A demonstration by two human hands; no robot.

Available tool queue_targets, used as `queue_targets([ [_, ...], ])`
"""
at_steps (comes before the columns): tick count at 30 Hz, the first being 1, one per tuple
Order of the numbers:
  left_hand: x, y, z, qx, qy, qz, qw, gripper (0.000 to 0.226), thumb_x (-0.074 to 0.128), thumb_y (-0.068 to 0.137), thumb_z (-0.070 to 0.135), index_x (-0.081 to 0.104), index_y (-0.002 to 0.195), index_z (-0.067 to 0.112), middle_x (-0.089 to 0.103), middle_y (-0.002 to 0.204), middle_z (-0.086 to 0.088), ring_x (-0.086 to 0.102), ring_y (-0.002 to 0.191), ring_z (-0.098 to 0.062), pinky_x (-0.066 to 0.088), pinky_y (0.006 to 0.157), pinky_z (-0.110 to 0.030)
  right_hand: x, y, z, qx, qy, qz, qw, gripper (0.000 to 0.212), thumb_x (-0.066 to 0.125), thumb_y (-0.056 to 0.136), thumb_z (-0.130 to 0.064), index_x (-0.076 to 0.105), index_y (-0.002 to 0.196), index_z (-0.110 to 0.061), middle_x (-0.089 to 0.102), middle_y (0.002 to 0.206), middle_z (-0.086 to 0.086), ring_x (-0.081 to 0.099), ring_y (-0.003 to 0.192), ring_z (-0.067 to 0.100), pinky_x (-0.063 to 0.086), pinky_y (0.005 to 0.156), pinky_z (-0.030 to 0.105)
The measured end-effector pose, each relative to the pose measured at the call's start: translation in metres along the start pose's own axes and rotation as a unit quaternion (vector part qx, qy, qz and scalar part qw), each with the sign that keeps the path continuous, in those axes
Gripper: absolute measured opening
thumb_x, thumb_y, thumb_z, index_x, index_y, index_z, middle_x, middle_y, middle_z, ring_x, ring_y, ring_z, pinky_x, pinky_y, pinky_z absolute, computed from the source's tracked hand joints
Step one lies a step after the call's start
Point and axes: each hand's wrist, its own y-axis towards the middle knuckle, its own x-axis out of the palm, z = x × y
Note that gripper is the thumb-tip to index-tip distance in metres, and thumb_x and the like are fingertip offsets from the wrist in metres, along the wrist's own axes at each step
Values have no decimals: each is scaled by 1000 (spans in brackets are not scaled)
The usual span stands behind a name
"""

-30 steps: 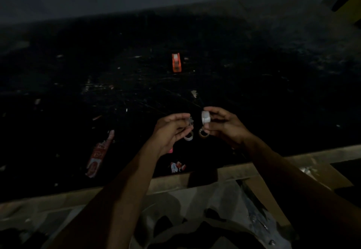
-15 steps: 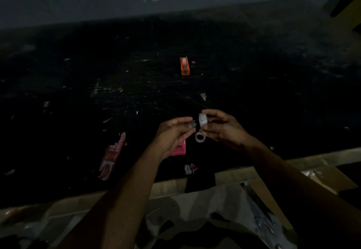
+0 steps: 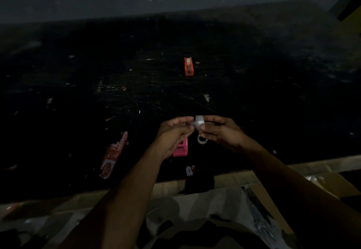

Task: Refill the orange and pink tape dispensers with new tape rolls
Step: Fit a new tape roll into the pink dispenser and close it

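The scene is very dark. My right hand point(image 3: 220, 131) pinches a white tape roll point(image 3: 199, 121) held above the black table. My left hand point(image 3: 172, 132) pinches a small clear spool point(image 3: 193, 125) pressed against the roll's left side. Below my hands another tape ring point(image 3: 201, 139) lies on the table. The pink dispenser point(image 3: 181, 148) lies just under my left hand, partly hidden by it. The orange dispenser point(image 3: 188, 66), with white tape showing in it, stands farther back at the middle of the table.
A red and white wrapper point(image 3: 113, 156) lies at the front left, a small torn scrap point(image 3: 190, 170) near the table's front edge point(image 3: 312, 165). Small bits of litter dot the black table top point(image 3: 97, 73). A wall rises behind.
My hands have come together: the small clear spool in my left hand now meets the white roll in my right. The view has shifted, so the table's objects sit a little farther right.
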Motion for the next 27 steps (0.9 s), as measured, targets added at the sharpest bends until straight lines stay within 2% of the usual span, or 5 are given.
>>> queue_targets([
  [3, 0, 0, 1, 2, -11, 8, 1000, 27, 64, 82, -9, 68, 106, 2, 74, 88, -8, 73, 80, -11, 57, 70, -17, 2, 0, -1, 7, 2, -4, 1000, 27, 70, 79, -2, 67, 104, -13, 77, 89, 3, 72, 85, 18, 58, 73, 25],
  [12, -2, -5, 0, 33, 48, 35, 998, 26, 70, 79, -5, 69, 98, 12, 72, 93, -6, 69, 84, -14, 56, 77, -19, 9, 0, -3, 15, 0, -8, 1000, 28, 72, 76, -2, 69, 102, -12, 74, 94, 8, 71, 85, 19, 58, 71, 24],
  [16, -6, -5, -2, 32, 47, 34, 998, 25, 72, 78, -3, 70, 96, 13, 74, 89, -4, 70, 83, -12, 56, 73, -17, 11, 0, 0, 27, 22, 4, 999, 26, 68, 81, -5, 67, 107, -7, 72, 103, 15, 70, 90, 23, 58, 76, 28],
  [21, -11, -3, -4, 22, 39, 32, 998, 25, 70, 79, -6, 71, 97, 11, 77, 80, 2, 72, 76, -6, 55, 66, -14, 14, -1, 0, 33, 33, 14, 999, 26, 61, 87, -5, 66, 112, -1, 69, 107, 20, 71, 87, 24, 58, 70, 26],
  [27, -15, 0, -4, 17, 11, 37, 999, 22, 63, 83, -8, 71, 97, 7, 74, 88, -8, 72, 78, -10, 57, 69, -16, 21, 0, -2, 23, 16, 10, 1000, 17, 63, 86, -4, 69, 102, -7, 72, 99, 14, 73, 83, 21, 58, 69, 24],
])
